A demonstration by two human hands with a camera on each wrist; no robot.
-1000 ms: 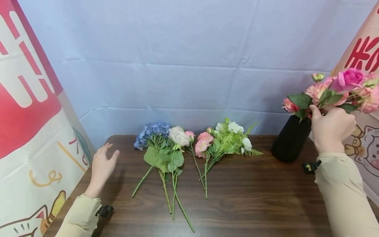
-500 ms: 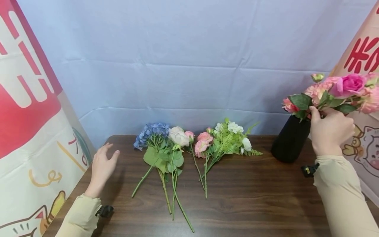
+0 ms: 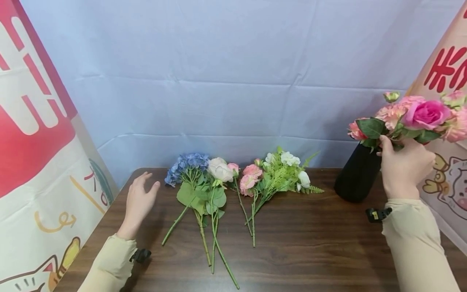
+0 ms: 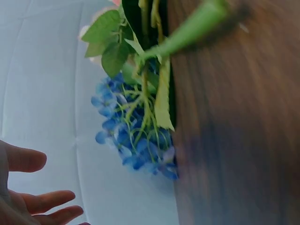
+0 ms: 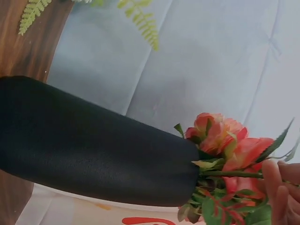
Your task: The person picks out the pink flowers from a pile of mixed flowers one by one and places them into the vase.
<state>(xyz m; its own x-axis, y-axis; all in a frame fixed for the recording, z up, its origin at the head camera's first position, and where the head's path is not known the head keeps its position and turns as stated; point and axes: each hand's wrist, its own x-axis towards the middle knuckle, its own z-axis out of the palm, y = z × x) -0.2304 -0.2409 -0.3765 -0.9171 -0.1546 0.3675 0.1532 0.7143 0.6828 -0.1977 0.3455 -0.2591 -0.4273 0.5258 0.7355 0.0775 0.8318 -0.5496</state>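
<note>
At the right, a black vase (image 3: pixel 357 172) stands on the table, with pink and coral flowers (image 3: pixel 392 114) at its mouth. My right hand (image 3: pixel 406 168) is beside the mouth and pinches a green stem (image 5: pixel 234 174) that runs into the vase. Just above that hand is a bright pink rose (image 3: pixel 427 114), apparently on this stem; the join is hidden. My left hand (image 3: pixel 140 202) hovers over the table's left side, fingers relaxed and holding nothing. Nearest to it lies a blue hydrangea (image 3: pixel 187 166), seen close up in the left wrist view.
A white rose (image 3: pixel 220 169) lies right of the hydrangea, its stem crossing others. Farther right are pink flowers (image 3: pixel 251 178) and a white spray with fern leaves (image 3: pixel 281 172). A pale cloth (image 3: pixel 233 81) hangs behind the brown table (image 3: pixel 310 251); printed cloths hang at both sides.
The pink rose has come down and tipped toward me, with my right hand slightly lower and nearer. My left hand has shifted right, toward the hydrangea.
</note>
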